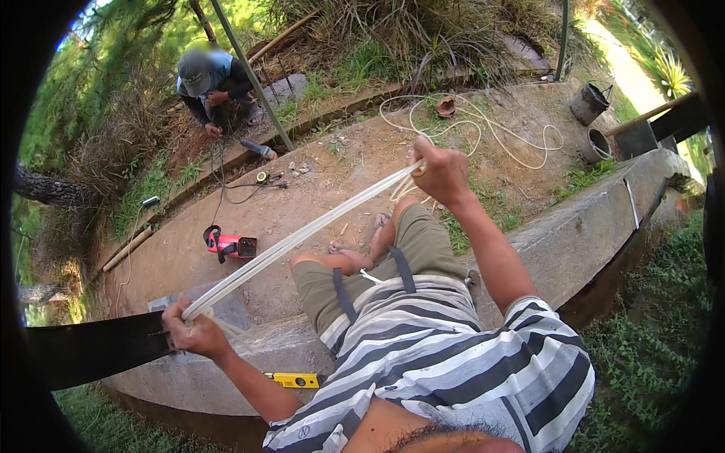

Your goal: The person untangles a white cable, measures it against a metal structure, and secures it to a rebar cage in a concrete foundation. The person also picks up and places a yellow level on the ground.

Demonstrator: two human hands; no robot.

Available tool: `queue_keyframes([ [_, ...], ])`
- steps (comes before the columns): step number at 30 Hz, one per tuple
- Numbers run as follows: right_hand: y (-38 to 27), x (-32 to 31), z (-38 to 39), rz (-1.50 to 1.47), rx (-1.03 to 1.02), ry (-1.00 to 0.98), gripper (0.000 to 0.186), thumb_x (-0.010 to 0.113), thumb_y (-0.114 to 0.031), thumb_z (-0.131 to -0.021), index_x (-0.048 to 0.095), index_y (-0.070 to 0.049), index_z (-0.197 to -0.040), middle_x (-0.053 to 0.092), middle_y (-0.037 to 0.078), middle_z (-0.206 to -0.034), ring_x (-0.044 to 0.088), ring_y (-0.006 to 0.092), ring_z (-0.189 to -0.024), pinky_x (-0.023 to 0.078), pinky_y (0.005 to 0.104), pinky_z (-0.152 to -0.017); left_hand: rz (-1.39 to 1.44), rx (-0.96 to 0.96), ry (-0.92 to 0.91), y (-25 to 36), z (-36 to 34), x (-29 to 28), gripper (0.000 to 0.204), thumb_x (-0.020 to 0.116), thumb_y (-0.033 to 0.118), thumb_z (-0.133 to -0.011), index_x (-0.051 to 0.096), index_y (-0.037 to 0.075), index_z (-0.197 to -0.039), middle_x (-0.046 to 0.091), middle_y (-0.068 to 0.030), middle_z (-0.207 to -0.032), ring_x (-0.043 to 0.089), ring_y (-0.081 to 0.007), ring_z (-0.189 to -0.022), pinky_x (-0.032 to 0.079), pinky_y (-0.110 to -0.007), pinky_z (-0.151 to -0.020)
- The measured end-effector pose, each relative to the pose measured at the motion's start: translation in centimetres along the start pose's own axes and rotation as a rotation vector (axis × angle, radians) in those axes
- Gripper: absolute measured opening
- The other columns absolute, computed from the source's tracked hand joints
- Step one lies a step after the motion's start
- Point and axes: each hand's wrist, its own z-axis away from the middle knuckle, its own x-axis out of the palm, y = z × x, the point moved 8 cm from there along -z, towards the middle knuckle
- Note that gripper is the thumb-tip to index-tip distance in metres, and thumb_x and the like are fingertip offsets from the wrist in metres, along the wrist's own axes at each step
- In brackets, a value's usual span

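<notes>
Several strands of pale cord (302, 233) run taut in a slant between my two hands. My left hand (195, 329) is closed around their lower end, beside a dark flat beam at the left. Higher up and to the right, my right hand (442, 172) grips the other end in a fist. Some slack cord hangs below my left hand. More of the same cord lies in loose loops on the dirt beyond my right hand, round a small reddish-brown broken pot (445, 106).
I sit on a curved concrete wall (563, 226); a yellow spirit level (296, 380) lies on it. A red bag (231, 245) with black straps and an angle grinder (258, 149) rest on the ground. Two buckets (590, 103) stand far right. A co-worker (219, 87) crouches far left.
</notes>
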Motion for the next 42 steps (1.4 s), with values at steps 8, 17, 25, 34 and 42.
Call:
queue_keyframes([
  [8, 23.4, -6.0, 5.8, 0.468, 0.59, 0.142, 0.015, 0.06, -0.028, -0.094, 0.058, -0.016, -0.102, 0.072, 0.019, -0.074, 0.072, 0.0433, -0.071, 0.055, 0.0545, -0.061, 0.229, -0.753, 0.56, -33.1, 1.5, -15.1, 0.046, 0.062, 0.036, -0.102, 0.063, -0.009, -0.097, 0.064, -0.0138, -0.075, 0.066, -0.0256, -0.068, 0.059, -0.044, -0.06],
  [17, 23.4, -9.4, 2.7, 0.295, 0.803, 0.455, 0.05, 0.052, -0.046, -0.104, 0.07, -0.012, -0.072, 0.066, 0.011, -0.059, 0.064, 0.0251, -0.052, 0.048, 0.0405, -0.048, 0.864, -1.313, 0.121, -35.8, 9.3, -2.3, 0.033, 0.06, 0.041, -0.103, 0.06, 0.009, -0.099, 0.043, 0.0011, -0.061, 0.045, -0.0114, -0.051, 0.042, -0.028, -0.046],
  [25, -17.7, 6.6, -6.7, -0.292, -0.231, 0.053, 0.029, 0.06, -0.03, -0.099, 0.061, -0.012, -0.077, 0.065, 0.007, -0.065, 0.066, 0.0249, -0.055, 0.049, 0.039, -0.05, 1.409, -0.723, -1.303, 12.2, 3.6, 17.6, 0.083, 0.06, 0.073, -0.089, 0.061, -0.006, -0.114, 0.046, 0.004, -0.059, 0.045, -0.0066, -0.044, 0.04, -0.021, -0.042],
  [34, -25.4, 5.2, -9.3, -0.193, -0.502, -0.185, 0.016, 0.07, -0.017, -0.083, 0.057, -0.007, -0.085, 0.069, 0.013, -0.073, 0.073, 0.0304, -0.064, 0.054, 0.0403, -0.051, 1.368, -0.77, -0.995, 13.9, 1.7, 15.2, 0.082, 0.055, 0.08, -0.085, 0.061, 0.0, -0.102, 0.055, -0.0036, -0.058, 0.047, -0.008, -0.044, 0.038, -0.023, -0.042],
  [42, -21.9, 6.8, -6.8, -0.147, -0.53, -0.134, 0.004, 0.06, -0.01, -0.089, 0.06, -0.007, -0.087, 0.067, 0.011, -0.071, 0.07, 0.0283, -0.06, 0.052, 0.0409, -0.048, 1.483, -1.128, -1.121, 10.4, 5.0, 15.7, 0.04, 0.063, 0.035, -0.098, 0.058, -0.001, -0.114, 0.067, -0.014, -0.072, 0.049, -0.0102, -0.045, 0.042, -0.024, -0.043],
])
